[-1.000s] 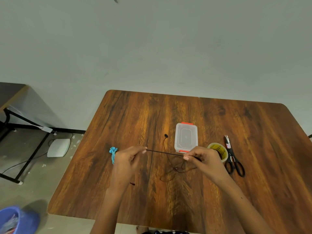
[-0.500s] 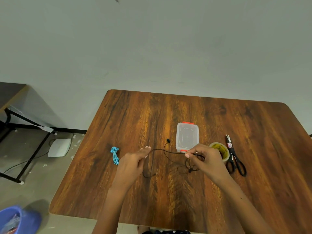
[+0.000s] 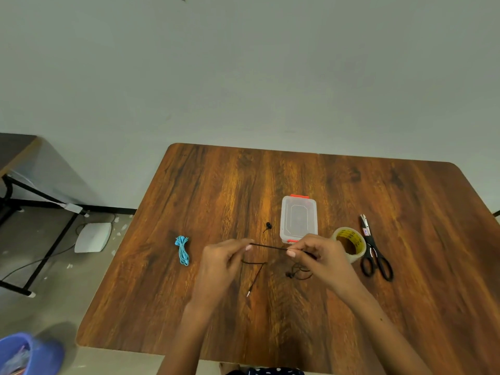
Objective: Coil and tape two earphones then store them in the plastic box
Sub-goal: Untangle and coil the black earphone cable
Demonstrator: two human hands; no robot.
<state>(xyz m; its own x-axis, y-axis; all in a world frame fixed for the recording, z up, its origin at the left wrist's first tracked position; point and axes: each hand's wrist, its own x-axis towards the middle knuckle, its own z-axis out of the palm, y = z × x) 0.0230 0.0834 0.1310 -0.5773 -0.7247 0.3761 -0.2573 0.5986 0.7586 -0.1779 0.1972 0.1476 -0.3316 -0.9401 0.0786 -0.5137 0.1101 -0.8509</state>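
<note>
A black earphone cable (image 3: 267, 246) is stretched taut between my two hands above the wooden table (image 3: 297, 174). My left hand (image 3: 221, 262) pinches its left end and my right hand (image 3: 316, 257) pinches the right end, where loops of the cable hang below. The jack end (image 3: 249, 293) dangles toward the table and one earbud (image 3: 268, 225) lies beside the box. The clear plastic box (image 3: 298, 218) with orange clips stands closed just beyond my hands. A coiled blue earphone (image 3: 183, 250) lies to the left.
A roll of yellow-cored tape (image 3: 349, 243) sits right of my right hand, with black scissors (image 3: 374, 251) beside it. On the floor at left are a white device (image 3: 93, 237), a black table frame and a blue bin (image 3: 27, 353).
The slack cable has been pulled tight again between my hands. The jack end now hangs lower, near the table in front of my left hand.
</note>
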